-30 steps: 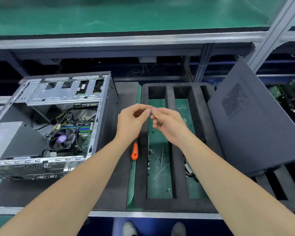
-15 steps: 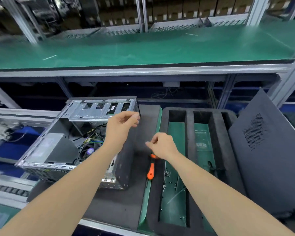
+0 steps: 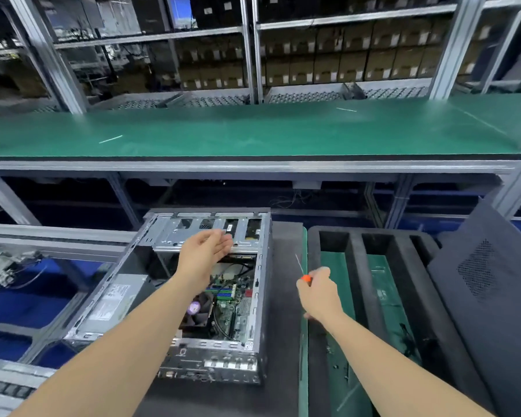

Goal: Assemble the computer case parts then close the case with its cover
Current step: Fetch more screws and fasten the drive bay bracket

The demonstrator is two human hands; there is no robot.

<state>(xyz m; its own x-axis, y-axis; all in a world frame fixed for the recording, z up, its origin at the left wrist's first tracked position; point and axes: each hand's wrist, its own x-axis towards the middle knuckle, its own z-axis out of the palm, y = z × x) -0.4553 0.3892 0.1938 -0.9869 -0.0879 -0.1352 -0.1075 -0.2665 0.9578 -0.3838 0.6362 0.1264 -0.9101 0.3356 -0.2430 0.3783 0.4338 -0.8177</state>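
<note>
Two hands working | our left hand [image 3: 205, 254] loose-fingered over the case [image 3: 265, 296] | our right hand [image 3: 316, 291] grips the screwdriver [image 3: 306, 278] | screw-fastening step, we judge; next: seat tip squarely.

Open case [image 3: 175, 299], cover [image 3: 491, 296] leaning right

- The tabletop [image 3: 285, 311] is dark grey.
- An open computer case [image 3: 211, 361] sits on its left side.
- A black foam tray [image 3: 355, 260] with long slots lies just beside it.
- A dark cover [image 3: 500, 320] leans by the tray's right side.
</note>
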